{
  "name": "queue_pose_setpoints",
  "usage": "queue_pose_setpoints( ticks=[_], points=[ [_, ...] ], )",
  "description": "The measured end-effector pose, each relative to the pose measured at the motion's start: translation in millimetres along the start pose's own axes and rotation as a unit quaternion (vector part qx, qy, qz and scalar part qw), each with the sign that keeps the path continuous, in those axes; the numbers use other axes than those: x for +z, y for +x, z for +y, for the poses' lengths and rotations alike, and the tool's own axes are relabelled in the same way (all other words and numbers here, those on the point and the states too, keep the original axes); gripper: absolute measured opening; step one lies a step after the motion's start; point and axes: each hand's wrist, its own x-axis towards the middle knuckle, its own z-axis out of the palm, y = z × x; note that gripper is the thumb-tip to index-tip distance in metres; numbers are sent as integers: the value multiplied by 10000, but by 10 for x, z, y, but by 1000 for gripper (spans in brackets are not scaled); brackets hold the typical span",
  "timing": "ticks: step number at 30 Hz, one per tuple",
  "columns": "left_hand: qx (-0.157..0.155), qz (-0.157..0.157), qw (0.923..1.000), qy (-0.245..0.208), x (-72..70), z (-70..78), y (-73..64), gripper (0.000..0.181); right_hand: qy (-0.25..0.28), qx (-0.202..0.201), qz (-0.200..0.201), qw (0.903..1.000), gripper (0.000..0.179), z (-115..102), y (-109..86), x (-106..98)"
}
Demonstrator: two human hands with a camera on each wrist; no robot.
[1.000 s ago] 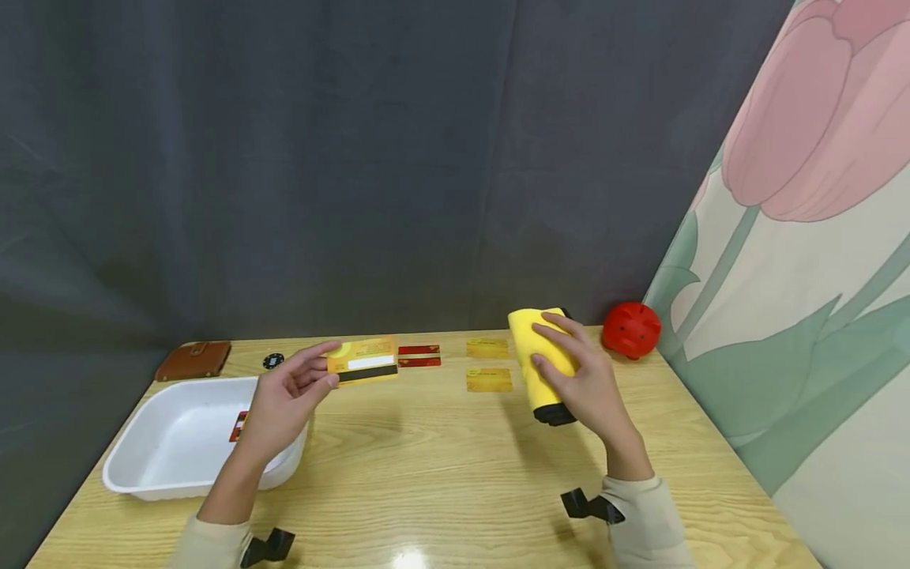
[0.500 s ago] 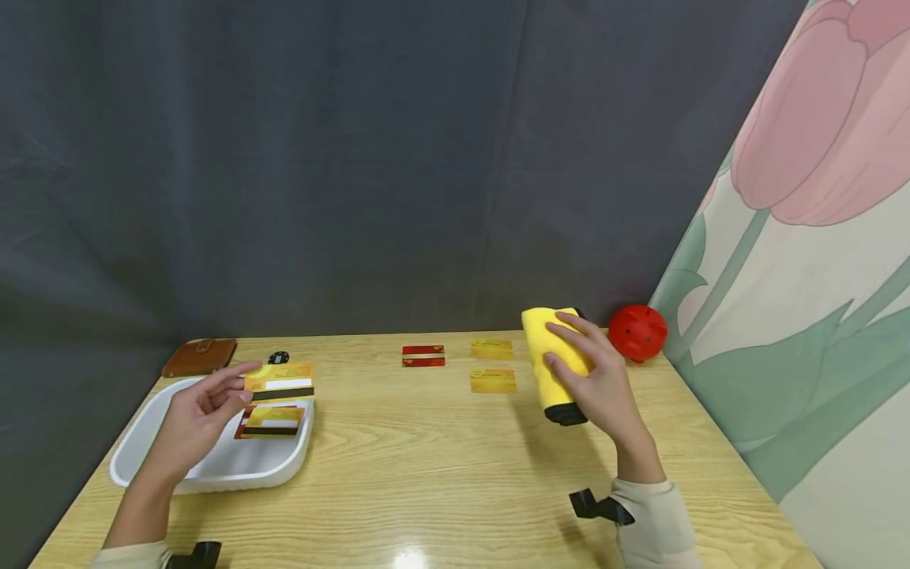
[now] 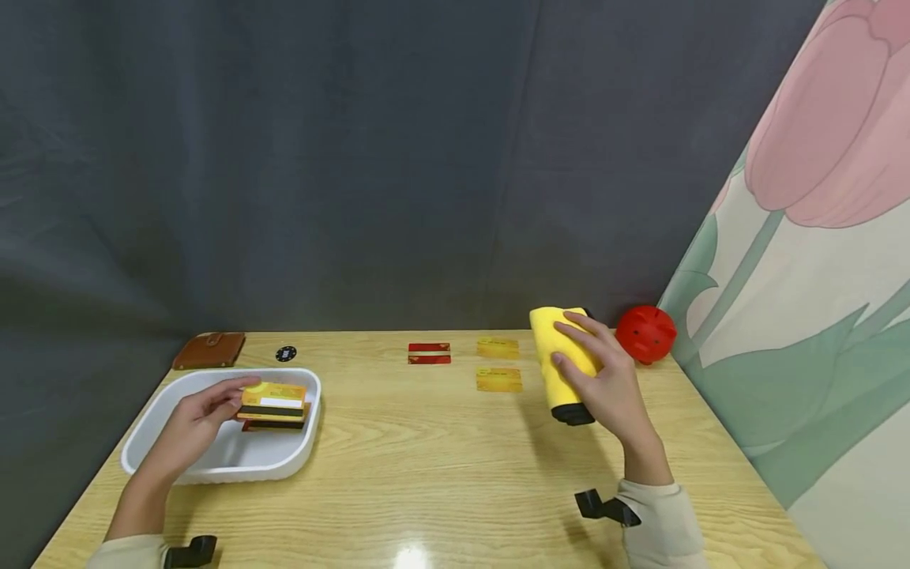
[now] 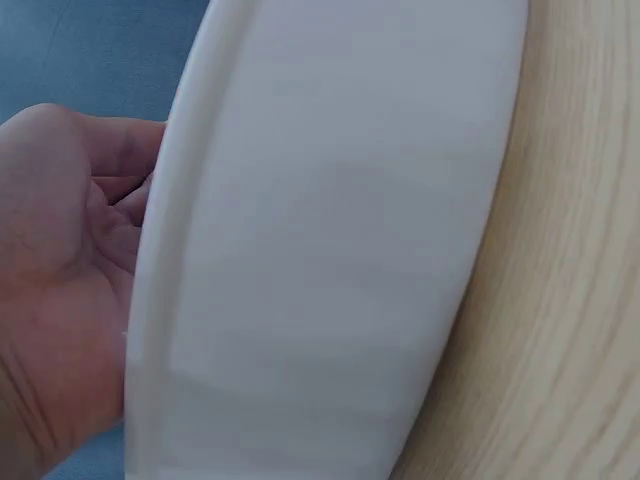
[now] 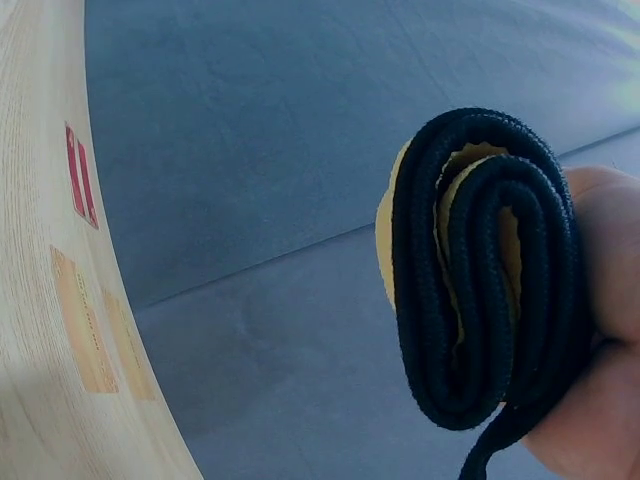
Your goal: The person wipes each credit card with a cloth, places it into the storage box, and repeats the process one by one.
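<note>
My left hand point(image 3: 190, 427) pinches a yellow card point(image 3: 273, 397) with a white strip and a black stripe. It holds the card low over the white plastic tub point(image 3: 245, 473). Beneath it, other cards point(image 3: 277, 425), red and yellow, lie in the tub, partly covered. In the left wrist view the tub's wall point(image 4: 330, 240) hides the fingertips and the card. My right hand point(image 3: 606, 383) grips a rolled yellow cloth point(image 3: 549, 356) with black edging, above the table. The right wrist view shows the cloth's black folded end point(image 5: 480, 290) and a dangling black strip.
A red card point(image 3: 430, 353) and two yellow cards point(image 3: 499, 380) lie flat along the back of the wooden table point(image 3: 398, 466). A brown wallet point(image 3: 209, 351) and black poker chip point(image 3: 286, 353) sit behind the tub. A red piggy bank point(image 3: 645, 334) stands back right.
My left hand has carried the yellow card leftward from the table to over the tub, then lowered it. The right hand keeps holding the cloth in nearly the same place.
</note>
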Motion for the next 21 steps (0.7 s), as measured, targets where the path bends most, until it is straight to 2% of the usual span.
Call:
queue_pose_setpoints(
  ticks=[6,15,21],
  points=[
    [-187,-281,9988,356,26,4,19,33,9,29,-26,10000,43,-7,-10,-3],
    [36,-534,9975,467,36,34,123,30,-26,-5,-8,10000,42,-21,-20,-1],
    [31,-525,9977,432,55,41,154,30,-5,8,-38,10000,41,-29,-23,-4]
  ],
)
